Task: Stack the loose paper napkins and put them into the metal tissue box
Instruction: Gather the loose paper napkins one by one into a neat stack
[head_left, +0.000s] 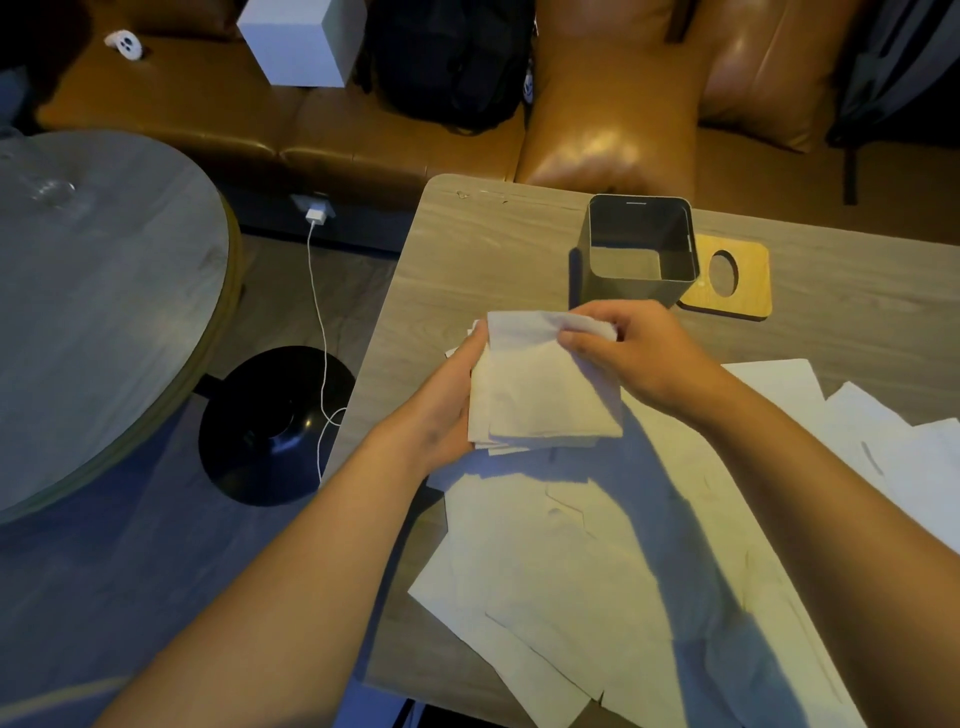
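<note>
A small stack of white napkins (540, 395) is held above the table. My left hand (447, 400) grips its left edge from below. My right hand (639, 353) pinches the top napkin's far right corner. Just behind the hands stands the square metal tissue box (613, 288), open at the top and empty inside. Its wooden lid (748, 291) with an oval hole lies flat to the right of the box. Several loose napkins (561, 571) are spread over the near part of the table, and more napkins (904, 457) lie at the right.
The wooden table (467, 260) has its left edge close to my left forearm. A round table (104, 291) on a black base (270, 426) stands at the left. A white charger cable (322, 332) hangs between them. A leather sofa with a bag and a white box is behind.
</note>
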